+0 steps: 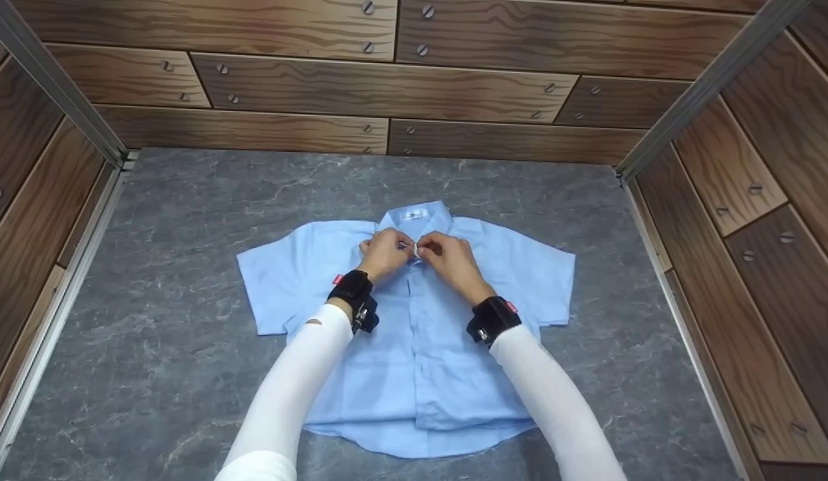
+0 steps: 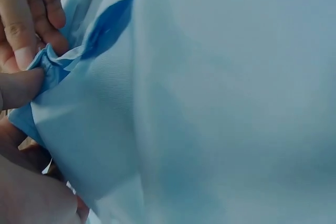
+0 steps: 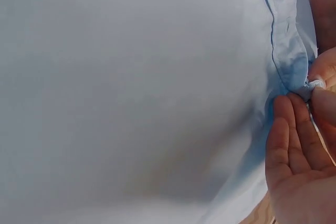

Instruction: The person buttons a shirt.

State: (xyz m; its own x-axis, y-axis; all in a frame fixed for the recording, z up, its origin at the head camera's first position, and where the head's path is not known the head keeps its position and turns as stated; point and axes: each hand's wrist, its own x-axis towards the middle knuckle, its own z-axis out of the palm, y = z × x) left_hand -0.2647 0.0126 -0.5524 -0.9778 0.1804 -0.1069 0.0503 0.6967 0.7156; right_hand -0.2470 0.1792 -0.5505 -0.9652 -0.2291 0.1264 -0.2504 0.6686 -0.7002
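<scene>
A light blue short-sleeved shirt (image 1: 360, 381) lies front side up, with its collar (image 1: 439, 215) at the far end. Just below the collar, my left hand (image 1: 385, 254) and right hand (image 1: 452, 264) meet at the front placket. Left thumb and fingers pinch the placket edge (image 2: 51, 74), seen folded up in the left wrist view. From the other side, my right thumb and fingers pinch the same spot; a small whitish bit, perhaps a button (image 3: 317, 83), shows there in the right wrist view. The fingers partly hide it.
The shirt rests on a grey marbled surface (image 1: 153, 267). Wood-patterned panels (image 1: 287, 87) enclose the back and both sides, with metal rails (image 1: 708, 80) at the corners. Each wrist wears a black strap (image 1: 352, 287) with a camera.
</scene>
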